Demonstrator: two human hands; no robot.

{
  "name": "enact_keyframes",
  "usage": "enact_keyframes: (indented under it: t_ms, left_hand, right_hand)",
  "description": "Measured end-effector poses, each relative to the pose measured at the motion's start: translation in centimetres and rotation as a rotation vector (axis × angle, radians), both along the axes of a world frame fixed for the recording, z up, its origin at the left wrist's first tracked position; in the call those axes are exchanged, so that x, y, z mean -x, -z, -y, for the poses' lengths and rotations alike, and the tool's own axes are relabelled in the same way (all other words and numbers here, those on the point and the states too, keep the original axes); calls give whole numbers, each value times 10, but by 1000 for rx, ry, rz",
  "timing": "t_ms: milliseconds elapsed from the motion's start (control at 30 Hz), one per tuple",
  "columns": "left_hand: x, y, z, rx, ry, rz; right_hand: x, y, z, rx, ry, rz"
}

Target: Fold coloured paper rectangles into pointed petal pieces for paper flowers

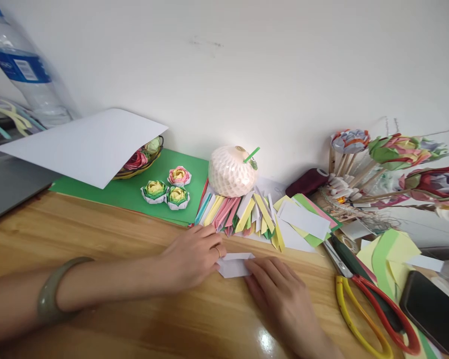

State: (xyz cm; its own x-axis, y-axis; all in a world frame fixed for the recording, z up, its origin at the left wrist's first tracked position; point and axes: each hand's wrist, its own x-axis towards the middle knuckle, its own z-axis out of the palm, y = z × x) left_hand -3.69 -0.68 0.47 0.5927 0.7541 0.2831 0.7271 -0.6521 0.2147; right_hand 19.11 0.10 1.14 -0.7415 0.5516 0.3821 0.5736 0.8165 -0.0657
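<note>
A small folded piece of white paper [234, 266] lies on the wooden table between my hands. At its left end, the closed fingers of my left hand [198, 255] grip it; a ring and a bangle show on that arm. My right hand [279, 286] pinches the right end, its fingertips partly hiding the corner. Just beyond the paper is a heap of folded paper strips [243, 214] in yellow, pink, white, green and blue. To the right of that heap rests a stack of flat paper rectangles [303, 219], white on top.
Three paper lotus flowers [177, 197] sit on green paper [127, 197]. A white sheet [86, 144] covers part of a basket [144, 162]. Behind the strips stands a netted coconut [232, 172]. Scissors [366, 299], a phone [430, 309] and paper flowers on sticks [400, 154] occupy the right side.
</note>
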Motion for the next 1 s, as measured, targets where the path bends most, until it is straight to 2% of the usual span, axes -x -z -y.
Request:
enact_keyframes:
  t_ms: [167, 300, 433, 633, 767, 1000]
  left_hand:
    - [2, 12, -4, -111, 18, 24]
    - [1, 11, -4, -272, 101, 58]
    - [-1, 6, -2, -266, 176, 62]
    - [-4, 7, 0, -350, 134, 134]
    - [-5, 8, 4, -272, 95, 209]
    - [-8, 3, 5, -101, -11, 266]
  right_hand:
    - [-1, 4, 1, 116, 26, -47]
    - [-3, 6, -2, 208, 26, -45]
    - [-9, 4, -5, 262, -4, -63]
    - [-14, -1, -12, 310, -63, -109]
    - [-14, 1, -15, 361, -68, -151]
    - [-11, 1, -17, 495, 3, -203]
